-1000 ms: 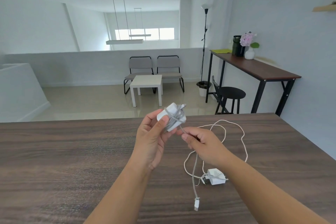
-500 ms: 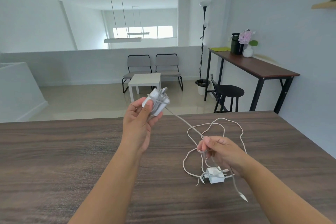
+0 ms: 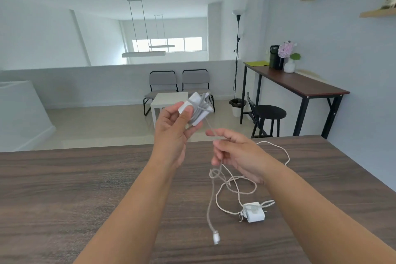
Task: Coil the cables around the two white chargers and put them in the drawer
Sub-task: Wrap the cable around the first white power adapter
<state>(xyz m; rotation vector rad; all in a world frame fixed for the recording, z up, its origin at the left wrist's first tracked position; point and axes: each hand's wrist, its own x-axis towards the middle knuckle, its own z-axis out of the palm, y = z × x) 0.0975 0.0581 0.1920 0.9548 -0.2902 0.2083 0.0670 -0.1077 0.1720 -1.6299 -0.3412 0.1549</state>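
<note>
- The fingers (image 3: pixel 184 113) of the left hand (image 3: pixel 171 133) are closed around the first white charger (image 3: pixel 196 108), which is held raised above the table's (image 3: pixel 75 188) far edge with several turns of grey cable (image 3: pixel 211 206) already crossed over it.
- The right hand (image 3: pixel 237 153) is loosely curled, and the cable is pinched between thumb and forefinger just below the charger; how firmly it is gripped cannot be judged through the motion blur.
- The loose tail hangs from that pinch to its plug (image 3: pixel 215 237), which dangles near the tabletop.
- The second charger (image 3: pixel 254 212) lies on the table with its white cable (image 3: pixel 235 186) sprawled in loops, not yet wound.
- For a neat coil, light tension should probably be kept on the strand, and each turn laid flat beside the previous one.
- The tail appears to cross the other cable's loops, so a snag should be watched for.
- No drawer is in view.
</note>
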